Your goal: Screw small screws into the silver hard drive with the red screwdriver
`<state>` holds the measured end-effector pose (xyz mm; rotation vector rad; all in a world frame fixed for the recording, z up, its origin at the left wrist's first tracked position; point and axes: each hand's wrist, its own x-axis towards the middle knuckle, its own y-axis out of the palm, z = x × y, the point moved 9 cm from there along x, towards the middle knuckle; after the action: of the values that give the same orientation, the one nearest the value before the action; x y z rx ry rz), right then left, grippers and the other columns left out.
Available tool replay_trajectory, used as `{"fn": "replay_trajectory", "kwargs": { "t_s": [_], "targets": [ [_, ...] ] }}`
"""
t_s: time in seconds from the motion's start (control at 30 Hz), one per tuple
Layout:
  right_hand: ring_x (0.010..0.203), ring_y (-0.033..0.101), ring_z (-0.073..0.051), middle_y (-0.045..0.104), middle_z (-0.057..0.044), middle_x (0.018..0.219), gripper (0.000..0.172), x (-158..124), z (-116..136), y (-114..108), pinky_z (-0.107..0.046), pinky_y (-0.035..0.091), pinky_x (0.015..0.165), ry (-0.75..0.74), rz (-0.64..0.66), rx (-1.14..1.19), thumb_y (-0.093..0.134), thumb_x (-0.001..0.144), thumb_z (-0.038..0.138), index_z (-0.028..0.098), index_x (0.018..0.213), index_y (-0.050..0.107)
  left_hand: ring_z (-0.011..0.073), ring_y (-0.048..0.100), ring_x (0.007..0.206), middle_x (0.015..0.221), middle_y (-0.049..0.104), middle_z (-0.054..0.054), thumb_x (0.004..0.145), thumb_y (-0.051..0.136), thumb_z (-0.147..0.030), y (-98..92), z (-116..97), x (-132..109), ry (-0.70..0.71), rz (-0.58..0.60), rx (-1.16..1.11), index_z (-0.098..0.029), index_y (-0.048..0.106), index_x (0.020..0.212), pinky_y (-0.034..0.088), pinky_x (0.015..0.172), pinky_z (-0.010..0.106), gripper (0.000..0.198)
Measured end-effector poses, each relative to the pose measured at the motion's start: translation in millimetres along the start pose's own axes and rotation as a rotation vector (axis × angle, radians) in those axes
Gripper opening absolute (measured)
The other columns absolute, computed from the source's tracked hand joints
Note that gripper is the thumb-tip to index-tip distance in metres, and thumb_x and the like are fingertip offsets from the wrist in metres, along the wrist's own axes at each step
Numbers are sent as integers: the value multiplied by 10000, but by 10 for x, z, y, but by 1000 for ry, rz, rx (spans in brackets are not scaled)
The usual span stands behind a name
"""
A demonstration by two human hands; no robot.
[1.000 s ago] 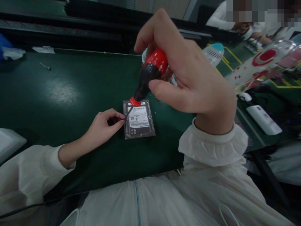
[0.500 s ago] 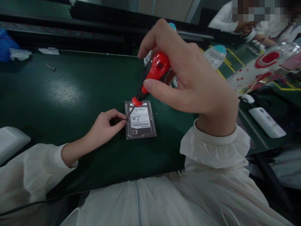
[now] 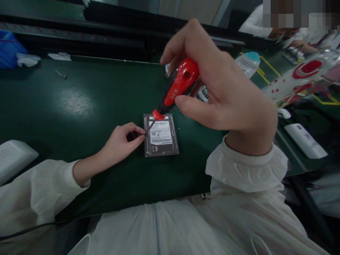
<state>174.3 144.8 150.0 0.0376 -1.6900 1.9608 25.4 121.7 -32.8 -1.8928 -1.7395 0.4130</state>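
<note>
A hard drive [image 3: 162, 141] with a white label lies on the green table [image 3: 114, 95]. My right hand [image 3: 220, 81] is wrapped round the red and black handle of a screwdriver [image 3: 177, 85], held tilted above the drive. Its thin shaft slants down to the drive's left edge. There the thumb and fingertips of my left hand [image 3: 123, 143] are pinched together at the shaft's tip. Whatever sits between those fingertips is too small to make out. Several tiny screws [image 3: 179, 128] lie right of the drive.
At the left are a white box [image 3: 16, 159], a blue bag [image 3: 10, 49], paper scraps [image 3: 60, 56] and a small metal piece [image 3: 61, 74]. Rightward are a plastic bottle [image 3: 297, 78], a white device [image 3: 305, 140] and teal-white objects [image 3: 248, 63]. Another person's sleeve [image 3: 255, 23] shows far right.
The whole view has shifted slightly, with table objects appearing a little further right. The screwdriver handle has turned in my right hand, showing lettering. My left hand keeps its pinch at the tip.
</note>
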Motion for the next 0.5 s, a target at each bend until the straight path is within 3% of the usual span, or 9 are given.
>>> {"fn": "replay_trajectory", "kwargs": {
  "t_s": [0.2, 0.37, 0.5],
  "targets": [
    [767, 438, -80, 617, -38, 1154, 454, -1, -47, -23, -273, 362, 781, 52, -68, -156, 464, 1024, 483, 109, 1246, 593, 180, 673, 750, 866, 753, 25, 877, 665, -362, -14, -38, 13, 9, -9, 7, -187, 766, 915, 505, 670, 290, 205],
    [802, 447, -84, 585, -86, 1191, 460, -12, -29, -13, -275, 388, 808, 22, -49, -40, 457, 1015, 412, 41, 1272, 542, 183, 682, 766, 873, 754, 28, 880, 670, -368, -10, -27, 14, 4, -9, -9, -186, 767, 924, 500, 664, 287, 211],
    [862, 487, -108, 559, -97, 1235, 455, 0, -22, -2, -288, 421, 813, 53, -5, -4, 484, 894, 299, 56, 1276, 525, 187, 690, 777, 868, 753, 28, 880, 666, -364, -4, -13, 14, 2, -10, -24, -185, 764, 923, 501, 671, 289, 209]
  ]
}}
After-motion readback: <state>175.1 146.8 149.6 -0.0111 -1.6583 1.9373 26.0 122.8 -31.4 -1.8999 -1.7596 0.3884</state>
